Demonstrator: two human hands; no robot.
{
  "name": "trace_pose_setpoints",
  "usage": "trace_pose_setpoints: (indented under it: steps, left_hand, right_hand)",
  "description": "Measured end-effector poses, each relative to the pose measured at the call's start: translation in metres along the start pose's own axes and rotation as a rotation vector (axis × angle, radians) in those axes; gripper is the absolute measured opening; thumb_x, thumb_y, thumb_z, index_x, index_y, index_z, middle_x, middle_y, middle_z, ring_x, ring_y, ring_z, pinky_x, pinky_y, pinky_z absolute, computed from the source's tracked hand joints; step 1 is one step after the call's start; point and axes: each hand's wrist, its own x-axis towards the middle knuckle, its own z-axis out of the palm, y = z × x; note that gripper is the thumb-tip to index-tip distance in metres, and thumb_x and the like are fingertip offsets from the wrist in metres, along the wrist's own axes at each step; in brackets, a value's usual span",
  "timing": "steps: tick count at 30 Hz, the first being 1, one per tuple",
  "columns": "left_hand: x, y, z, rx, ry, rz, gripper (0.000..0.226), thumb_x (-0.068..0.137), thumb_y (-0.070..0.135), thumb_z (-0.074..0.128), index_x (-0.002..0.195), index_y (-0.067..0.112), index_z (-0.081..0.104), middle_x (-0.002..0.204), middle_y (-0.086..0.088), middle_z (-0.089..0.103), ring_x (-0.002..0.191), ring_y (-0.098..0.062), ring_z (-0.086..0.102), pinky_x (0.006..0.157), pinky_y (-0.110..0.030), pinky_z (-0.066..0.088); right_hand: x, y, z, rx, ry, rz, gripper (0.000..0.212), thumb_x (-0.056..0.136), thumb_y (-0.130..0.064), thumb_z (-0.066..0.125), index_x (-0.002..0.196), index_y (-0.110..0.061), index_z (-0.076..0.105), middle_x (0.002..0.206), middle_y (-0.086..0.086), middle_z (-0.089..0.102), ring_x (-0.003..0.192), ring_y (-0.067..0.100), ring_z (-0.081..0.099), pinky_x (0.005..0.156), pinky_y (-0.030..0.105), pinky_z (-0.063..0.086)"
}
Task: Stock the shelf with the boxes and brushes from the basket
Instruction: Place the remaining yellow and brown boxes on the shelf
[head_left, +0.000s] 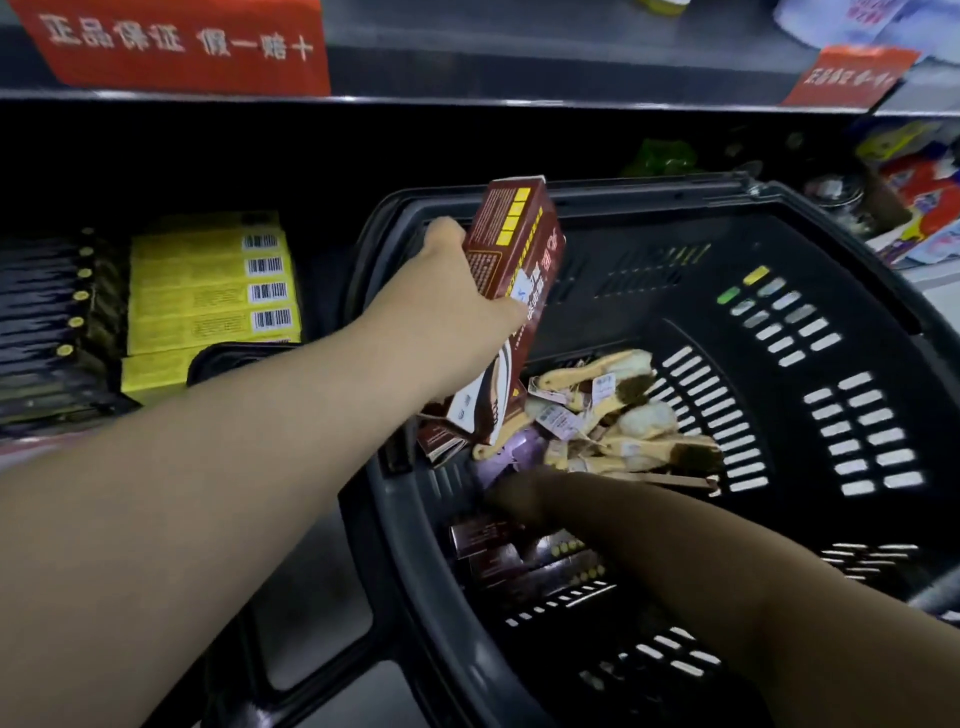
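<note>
Two bare forearms reach into a dark grey slotted plastic basket (779, 415). By its far-left rim, the left hand (452, 296) has its fingers clamped round a tall, tilted maroon cardboard box (514, 244). The right hand (519, 499) lies low inside among more maroon boxes (519, 561), fingers too dark to tell. Wooden-handled brushes (623, 415) are piled mid-basket. Left of the basket, stacked yellow boxes (208, 291) have open dark shelf room above.

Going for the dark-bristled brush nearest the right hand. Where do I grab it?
I'd pinch the pale wooden handle of the brush from above, with the right hand arriving at its handle end. It seems to lie flat atop the pile, bristles pointing away toward the basket wall.
</note>
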Motion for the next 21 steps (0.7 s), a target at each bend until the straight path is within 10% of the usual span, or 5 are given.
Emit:
trace_pose_setpoints:
  steps: [8,15,18,21]
  left_hand:
    - [0.003,0.001,-0.010,-0.242,-0.008,-0.100,0.037,0.082,0.025,0.067,0.109,0.021,0.042,0.080,0.001,0.060,0.057,-0.013,0.061,0.037,-0.016,0.044]
    - [0.002,0.002,-0.016,-0.311,-0.018,-0.125,0.021,0.080,0.022,0.066,0.084,0.025,0.046,0.084,-0.006,0.062,0.068,-0.022,0.064,0.058,-0.030,0.053]
    - [-0.003,0.007,-0.012,-0.490,-0.096,-0.201,0.010,0.084,0.017,0.065,0.085,0.016,0.055,0.065,-0.008,0.069,0.046,-0.018,0.064,0.046,-0.027,0.053]
    - [-0.011,0.016,-0.003,-0.588,-0.213,-0.282,0.019,0.087,0.028,0.064,0.091,0.010,0.066,0.073,-0.012,0.073,0.055,-0.024,0.066,0.058,-0.032,0.055]
  right_hand:
    - [-0.065,-0.004,-0.044,0.124,0.145,0.169,0.056,0.078,-0.018,0.070,0.130,-0.018,0.049,0.124,0.007,0.059,0.111,0.026,0.056,0.087,0.029,0.043]
    - [-0.188,-0.008,-0.089,0.024,1.006,0.290,0.047,0.063,-0.005,0.078,0.105,-0.004,0.057,0.106,0.012,0.059,0.099,0.033,0.057,0.083,0.038,0.048]
    - [-0.207,-0.021,-0.094,-0.054,1.425,0.271,0.051,0.064,-0.005,0.082,0.104,-0.006,0.051,0.108,0.012,0.054,0.098,0.026,0.052,0.088,0.028,0.041]
    - [-0.205,-0.035,-0.098,-0.129,1.571,0.208,0.051,0.067,-0.006,0.081,0.105,-0.009,0.047,0.111,0.005,0.044,0.097,0.023,0.047,0.089,0.020,0.036]
